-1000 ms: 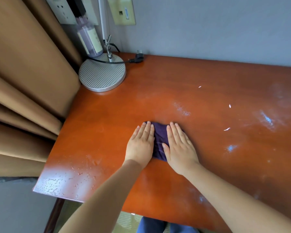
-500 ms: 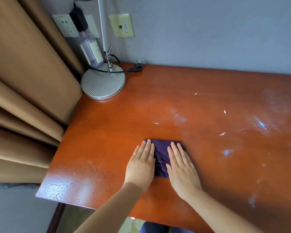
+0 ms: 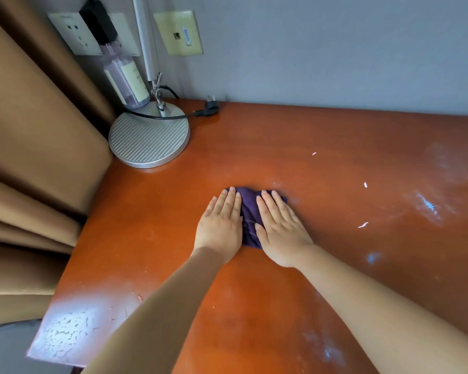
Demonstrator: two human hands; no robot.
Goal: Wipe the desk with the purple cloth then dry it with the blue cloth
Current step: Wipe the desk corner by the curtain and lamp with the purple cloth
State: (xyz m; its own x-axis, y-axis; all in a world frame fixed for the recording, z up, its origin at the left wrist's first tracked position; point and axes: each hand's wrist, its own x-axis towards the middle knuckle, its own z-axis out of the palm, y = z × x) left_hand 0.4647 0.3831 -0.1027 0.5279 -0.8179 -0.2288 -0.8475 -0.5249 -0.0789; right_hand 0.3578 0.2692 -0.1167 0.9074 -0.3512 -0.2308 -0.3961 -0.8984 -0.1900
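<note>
Nearest the camera, the front left corner of the glossy reddish-brown wooden desk [image 3: 152, 238] carries a bright patch of glare with beads of water [image 3: 65, 330] scattered over it. Two bare forearms reach forward from the bottom edge across the desk. The left hand [image 3: 220, 226] lies palm down, its fingers [image 3: 227, 202] straight and held close together, pressing flat on the left part of the folded dark purple cloth [image 3: 248, 209]. The right hand [image 3: 280, 230] lies flat beside it, fingers [image 3: 274, 203] likewise straight and close together, thumb along the inner side, pressing on the right part of the cloth. The cloth sits on the desk under and between both hands, a strip of it showing in the gap and past the fingertips.

To the right, pale smears [image 3: 427, 206] and a few small white flecks [image 3: 362, 225] mark the surface. Farther back at the left stands a round ribbed silver lamp base [image 3: 147, 139] with a thin metal stem, a black cable across it ending in a loose black plug [image 3: 211, 105]. Behind the base stands a clear bottle with a pale label [image 3: 127, 82]. Brown curtains [image 3: 33, 130] hang at the left. On the grey wall [image 3: 335, 49] are a white socket plate [image 3: 73, 33] and a yellowish wall plate [image 3: 177, 32].
</note>
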